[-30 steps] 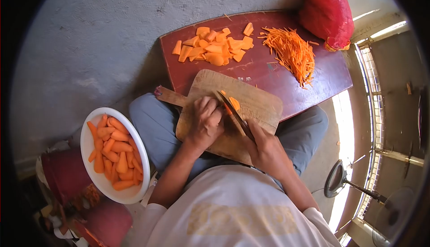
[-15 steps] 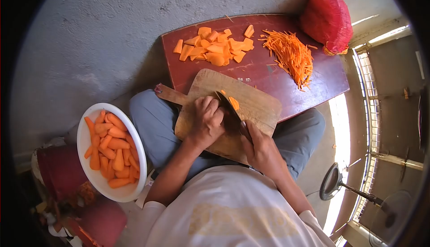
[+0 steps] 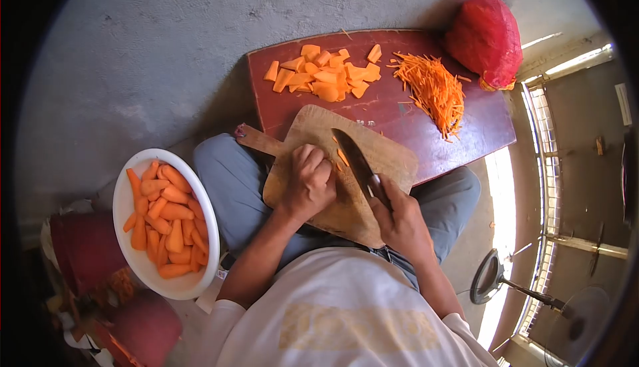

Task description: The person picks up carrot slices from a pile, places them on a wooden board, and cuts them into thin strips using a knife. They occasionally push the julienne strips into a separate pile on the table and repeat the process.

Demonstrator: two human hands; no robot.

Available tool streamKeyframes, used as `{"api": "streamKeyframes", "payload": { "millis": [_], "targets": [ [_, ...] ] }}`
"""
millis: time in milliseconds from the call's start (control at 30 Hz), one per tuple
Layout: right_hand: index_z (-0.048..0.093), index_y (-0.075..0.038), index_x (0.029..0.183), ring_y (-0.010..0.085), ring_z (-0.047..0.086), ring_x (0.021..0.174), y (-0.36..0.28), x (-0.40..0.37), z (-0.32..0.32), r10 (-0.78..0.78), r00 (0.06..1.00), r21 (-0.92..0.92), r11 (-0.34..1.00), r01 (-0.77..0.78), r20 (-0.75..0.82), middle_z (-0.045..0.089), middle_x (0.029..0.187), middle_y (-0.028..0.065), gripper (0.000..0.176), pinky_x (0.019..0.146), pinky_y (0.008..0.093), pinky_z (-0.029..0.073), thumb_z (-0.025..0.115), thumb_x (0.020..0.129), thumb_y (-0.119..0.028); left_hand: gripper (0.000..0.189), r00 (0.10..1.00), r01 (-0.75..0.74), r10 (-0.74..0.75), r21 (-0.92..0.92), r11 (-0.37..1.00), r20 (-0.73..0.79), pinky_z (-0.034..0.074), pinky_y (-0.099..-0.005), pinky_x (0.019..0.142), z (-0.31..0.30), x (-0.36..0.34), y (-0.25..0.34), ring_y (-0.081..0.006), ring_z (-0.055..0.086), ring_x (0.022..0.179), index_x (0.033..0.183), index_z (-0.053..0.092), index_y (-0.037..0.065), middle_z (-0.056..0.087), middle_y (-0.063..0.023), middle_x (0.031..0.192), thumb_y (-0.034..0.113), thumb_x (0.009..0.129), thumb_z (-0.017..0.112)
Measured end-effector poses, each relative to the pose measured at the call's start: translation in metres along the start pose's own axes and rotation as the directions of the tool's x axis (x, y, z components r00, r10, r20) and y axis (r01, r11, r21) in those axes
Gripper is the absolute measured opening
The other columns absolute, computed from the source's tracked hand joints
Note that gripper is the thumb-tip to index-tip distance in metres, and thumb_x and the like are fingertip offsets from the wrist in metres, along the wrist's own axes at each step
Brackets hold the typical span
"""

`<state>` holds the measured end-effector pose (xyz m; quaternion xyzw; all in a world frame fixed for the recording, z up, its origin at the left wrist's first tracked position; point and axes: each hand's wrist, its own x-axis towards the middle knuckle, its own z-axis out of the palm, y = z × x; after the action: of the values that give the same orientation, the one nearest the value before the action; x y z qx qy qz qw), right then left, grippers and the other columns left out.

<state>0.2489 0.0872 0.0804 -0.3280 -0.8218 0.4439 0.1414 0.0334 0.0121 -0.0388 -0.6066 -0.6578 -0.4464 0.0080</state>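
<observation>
A rough blue-grey plastered wall rises behind a dark red wooden table, whose far edge bows toward it; the tabletop is scuffed, glossy at its right end; a barred window runs along the right side, glaring white; a bright band of light crosses the grey floor; a pedestal fan stands near the window.

Fan, rough grey wall
</observation>
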Motion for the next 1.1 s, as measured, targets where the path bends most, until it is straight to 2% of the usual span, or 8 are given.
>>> {"api": "streamKeyframes", "payload": {
  "millis": [267,333,367,467,600,733,867,1100],
  "targets": [
    [0.066,0.004,0.139,0.0387,0.076,0.087,0.016,-0.006,-0.014,0.207,0.957,0.077,0.971,-0.226,0.204,0.070,0.094,0.0293,0.034,0.080,0.0457,0.058,0.068,0.110,-0.014,0.010,0.978,0.166,-0.189,-0.213,0.963,-0.089,0.055,-0.0496,0.080,-0.012,0.005,-0.002,-0.0372,0.062,0.090,0.078,0.063,0.000,0.063,-0.0150,0.088,-0.004,0.086,0.067],
    [0.068,0.004,0.144,0.0409,0.080,0.111,0.052,0.004,-0.026,0.051,0.995,-0.018,0.999,-0.050,0.080,0.077,0.113,0.0314,0.040,0.096,0.0439,0.060,0.068,0.110,-0.017,0.010,0.981,0.151,-0.168,-0.165,0.975,-0.099,0.055,-0.0497,0.080,-0.011,0.007,-0.001,-0.0371,0.062,0.090,0.078,0.064,0.001,0.064,-0.0148,0.088,-0.003,0.087,0.068],
    [0.068,0.003,0.145,0.0418,0.080,0.110,0.067,0.014,-0.034,0.063,0.998,-0.048,0.997,-0.062,0.014,0.076,0.115,0.0312,0.041,0.096,0.0446,0.060,0.067,0.110,-0.019,0.010,0.982,0.144,-0.159,-0.142,0.979,-0.102,0.055,-0.0498,0.080,-0.011,0.007,0.000,-0.0371,0.062,0.090,0.079,0.065,0.001,0.064,-0.0147,0.088,-0.003,0.087,0.069],
    [0.072,0.003,0.126,0.0400,0.075,0.090,0.085,0.056,-0.074,0.207,0.953,-0.073,0.971,-0.228,-0.220,0.071,0.097,0.0303,0.028,0.082,0.0494,0.057,0.064,0.110,-0.017,0.005,0.992,0.119,-0.121,-0.043,0.992,-0.046,0.056,-0.0469,0.082,-0.011,0.009,0.004,-0.0356,0.066,0.090,0.084,0.070,0.000,0.068,-0.0137,0.090,-0.005,0.086,0.071],
    [0.070,0.004,0.128,0.0288,0.066,0.078,0.106,0.072,-0.110,0.181,0.887,-0.032,0.976,-0.215,-0.425,0.071,0.087,0.0185,0.027,0.074,0.0446,0.054,0.065,0.112,-0.016,0.004,0.992,0.124,-0.124,-0.070,0.990,0.007,0.055,-0.0494,0.085,-0.004,0.015,0.000,-0.0382,0.066,0.094,0.088,0.070,0.001,0.068,-0.0143,0.093,0.000,0.090,0.074],
    [0.072,0.000,0.133,0.0069,0.058,0.066,0.096,0.051,-0.102,0.290,0.910,0.248,0.943,-0.219,-0.297,0.067,0.089,-0.0007,0.027,0.059,0.0280,0.046,0.066,0.114,-0.018,0.014,0.998,0.061,-0.062,0.052,0.997,0.029,0.054,-0.0487,0.091,0.000,0.055,-0.016,-0.0382,0.069,0.101,0.104,0.077,0.001,0.072,-0.0144,0.101,0.003,0.091,0.077],
    [0.071,-0.002,0.142,0.0036,0.053,0.058,0.084,0.028,-0.068,0.247,0.947,0.428,0.893,-0.140,-0.207,0.062,0.083,-0.0057,0.033,0.053,0.0253,0.043,0.067,0.114,-0.019,0.032,0.995,0.050,-0.065,0.194,0.980,0.069,0.047,-0.0526,0.104,0.022,0.116,-0.057,-0.0374,0.065,0.118,0.122,0.077,0.002,0.073,-0.0152,0.117,0.009,0.091,0.078],
    [0.063,0.000,0.155,0.0044,0.054,0.057,0.072,0.013,-0.029,0.187,0.970,0.530,0.844,-0.080,-0.153,0.061,0.084,-0.0038,0.044,0.052,0.0260,0.044,0.067,0.114,-0.016,0.050,0.909,-0.122,-0.067,0.416,0.901,0.412,0.036,-0.0538,0.113,0.070,0.191,-0.089,-0.0340,0.058,0.134,0.140,0.074,0.004,0.071,-0.0148,0.131,0.025,0.094,0.077]
  ]
}}
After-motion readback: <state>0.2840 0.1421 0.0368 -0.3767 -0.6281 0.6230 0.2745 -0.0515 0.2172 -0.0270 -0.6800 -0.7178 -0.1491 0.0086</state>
